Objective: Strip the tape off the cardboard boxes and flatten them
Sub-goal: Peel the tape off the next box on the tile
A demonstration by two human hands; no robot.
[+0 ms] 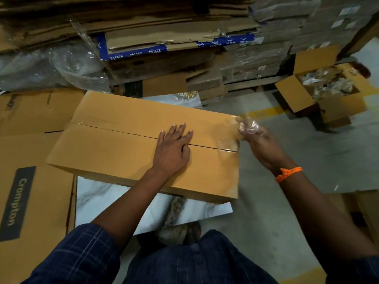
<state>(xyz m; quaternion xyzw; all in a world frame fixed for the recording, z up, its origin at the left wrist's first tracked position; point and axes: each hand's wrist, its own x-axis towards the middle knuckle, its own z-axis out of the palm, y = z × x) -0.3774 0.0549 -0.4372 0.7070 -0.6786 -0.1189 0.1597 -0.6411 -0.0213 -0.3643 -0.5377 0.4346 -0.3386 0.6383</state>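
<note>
A plain brown cardboard box (pixel 114 144) lies closed on a marbled white slab (pixel 106 203), its two top flaps meeting at a long centre seam. My left hand (pixel 173 148) rests flat on the box top over the seam, fingers spread. Just past the box's right end, my right hand (pixel 260 140) is closed on a crumpled wad of clear tape (pixel 247 125). A short piece of clear tape (pixel 227 146) still clings to the right end of the seam.
A flattened "Crompton" carton (pixel 26 201) lies at the left. A tall stack of flattened cardboard (pixel 164 37) and plastic wrap (pixel 53 64) stands behind. An open box of scraps (pixel 328 93) sits on the grey floor at the right.
</note>
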